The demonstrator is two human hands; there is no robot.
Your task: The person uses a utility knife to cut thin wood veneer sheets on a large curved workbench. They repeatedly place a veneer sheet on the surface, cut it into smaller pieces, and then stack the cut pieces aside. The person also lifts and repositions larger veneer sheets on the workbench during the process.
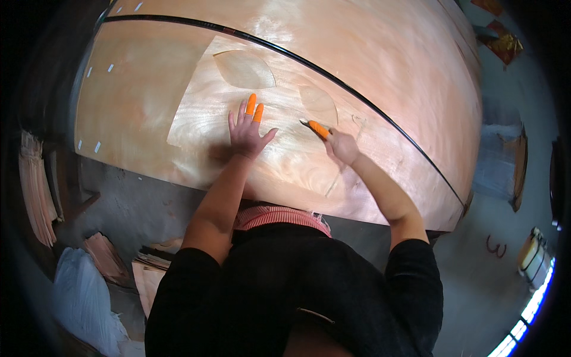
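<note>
Left hand (250,134) rests spread on a pale wood sheet (196,113); at its three o'clock, the right hand (343,147) clasps a slim dark tool (306,123).

The wood (199,116) is pinky tan with wavy lines; the far rod (297,57) and near shirt (285,279) are black; the left finger covers (251,105) are orange; the near cloth (279,218) has pink stripes.

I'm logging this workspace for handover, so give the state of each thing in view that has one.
Left hand wearing two orange finger covers: open, fingers spread.
Small dark-tipped hand tool: gripped, tip showing.
Right hand: closed on that tool.
Long thin black rod: lying across the broad pale wooden surface.
White translucent plastic bundle: creased.
Thin pinkish wood sheets, far left: bunched together.
</note>
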